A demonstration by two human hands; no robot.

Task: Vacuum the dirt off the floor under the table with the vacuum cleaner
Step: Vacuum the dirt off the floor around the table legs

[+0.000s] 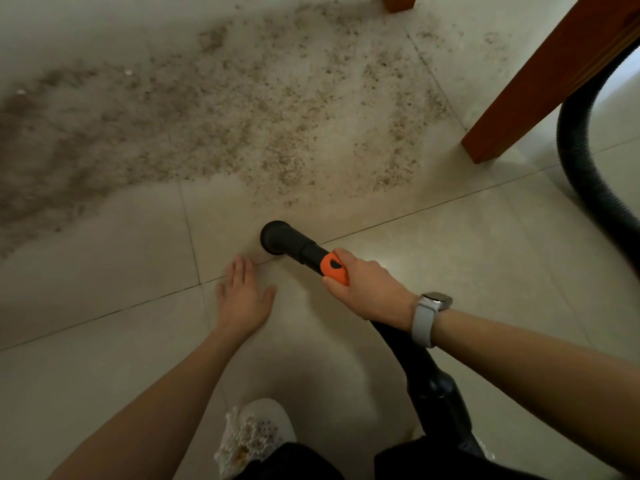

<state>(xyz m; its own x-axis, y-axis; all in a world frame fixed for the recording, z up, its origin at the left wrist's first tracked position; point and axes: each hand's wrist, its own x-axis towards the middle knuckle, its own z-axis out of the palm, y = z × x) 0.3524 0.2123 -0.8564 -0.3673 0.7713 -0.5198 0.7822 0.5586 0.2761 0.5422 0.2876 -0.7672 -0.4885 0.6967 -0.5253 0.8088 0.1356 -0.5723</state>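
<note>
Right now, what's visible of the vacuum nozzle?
The nozzle is a black, plastic-looking elbow with a round mouth facing down on a bare tile, short of the dirt. It joins a black tube with an orange collar, gripped by the right hand. The left hand lies flat beside it, apart.

Counts: two hands, left hand and right hand; one vacuum nozzle; one ribbed black hose; two wooden table legs, near leg, far leg; one wristwatch; one white shoe; one dirt patch on floor
</note>
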